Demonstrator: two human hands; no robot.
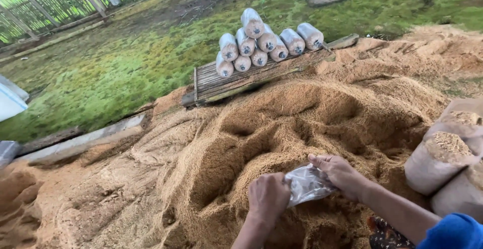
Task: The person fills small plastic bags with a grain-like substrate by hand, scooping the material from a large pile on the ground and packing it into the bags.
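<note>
My left hand (268, 196) and my right hand (341, 174) both grip a small clear plastic bag (307, 184), holding it between them just above a large heap of brown sawdust (261, 128). The bag looks crumpled and mostly flat. My left hand's fingers are closed on its left edge. At the bag's right edge my right hand pinches the plastic, with the forearm in a blue sleeve (453, 231) reaching in from the lower right.
Several filled, capped cylindrical bags (264, 40) are stacked on a wooden slat pallet (236, 80) behind the heap. Sawdust-filled open bags (445, 161) stand at the right. Mossy green ground, planks and a bamboo fence lie beyond.
</note>
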